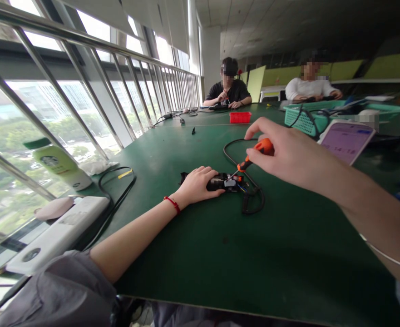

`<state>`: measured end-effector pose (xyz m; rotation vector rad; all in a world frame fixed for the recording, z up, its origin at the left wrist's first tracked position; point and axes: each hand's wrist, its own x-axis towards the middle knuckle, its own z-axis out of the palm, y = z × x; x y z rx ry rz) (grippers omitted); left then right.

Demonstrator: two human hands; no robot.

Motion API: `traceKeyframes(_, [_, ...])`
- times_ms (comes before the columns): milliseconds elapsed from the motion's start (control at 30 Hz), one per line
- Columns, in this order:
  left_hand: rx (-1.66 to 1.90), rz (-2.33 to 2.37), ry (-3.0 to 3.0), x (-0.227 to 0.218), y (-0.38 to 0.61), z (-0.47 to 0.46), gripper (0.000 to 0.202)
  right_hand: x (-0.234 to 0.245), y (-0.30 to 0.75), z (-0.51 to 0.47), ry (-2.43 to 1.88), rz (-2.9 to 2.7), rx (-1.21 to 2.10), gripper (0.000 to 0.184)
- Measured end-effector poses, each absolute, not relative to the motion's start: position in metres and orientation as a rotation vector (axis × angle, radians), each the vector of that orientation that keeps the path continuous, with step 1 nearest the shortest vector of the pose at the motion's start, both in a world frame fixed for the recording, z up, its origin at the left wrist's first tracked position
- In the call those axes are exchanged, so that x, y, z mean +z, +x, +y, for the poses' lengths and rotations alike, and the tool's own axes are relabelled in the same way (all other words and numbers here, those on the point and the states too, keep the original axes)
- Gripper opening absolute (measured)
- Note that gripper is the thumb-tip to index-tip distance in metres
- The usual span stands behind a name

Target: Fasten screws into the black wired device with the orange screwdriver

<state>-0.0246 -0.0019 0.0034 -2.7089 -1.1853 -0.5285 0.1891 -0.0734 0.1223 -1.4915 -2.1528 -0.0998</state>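
Indoors, green tabletop (220,254), railing (50,28) (metal), windows (39,97)

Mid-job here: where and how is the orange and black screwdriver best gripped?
Probably by the thick handle, from above and the right, with thumb opposing fingers: it slants up rightward, while the thin metal shaft slopes down to the black device. The right hand has it there; the left hand covers the device's left part.
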Motion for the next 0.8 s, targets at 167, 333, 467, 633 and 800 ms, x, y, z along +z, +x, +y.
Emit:
traceKeyframes(167, [-0.518, -1.171, -2.694, 0.0027, -0.0251, -0.0011, 0.046, 0.1243, 0.1888, -0.0789, -1.499, -2.216, -0.004, 0.032])
traceKeyframes(333, [-0.521, -1.169, -2.693, 0.0037, -0.0245, -0.0018, 0.046, 0.1238, 0.1890, -0.0803, -1.501, -2.204, -0.021, 0.024])
traceKeyframes(467, [-0.512, -1.187, -2.688, 0.0034, -0.0239, -0.0020, 0.045, 0.1220, 0.1889, -0.0779, -1.444, -2.159, -0.075, 0.020])
traceKeyframes(633, [-0.515, -1.174, -2.692, 0.0037, -0.0241, -0.0017, 0.048, 0.1237, 0.1906, -0.0772, -1.514, -2.189, -0.055, 0.028])
traceKeyframes(800, [-0.500, -1.167, -2.683, 0.0042, -0.0238, -0.0021, 0.048, 0.1231, 0.1905, -0.0762, -1.477, -2.160, -0.016, 0.030])
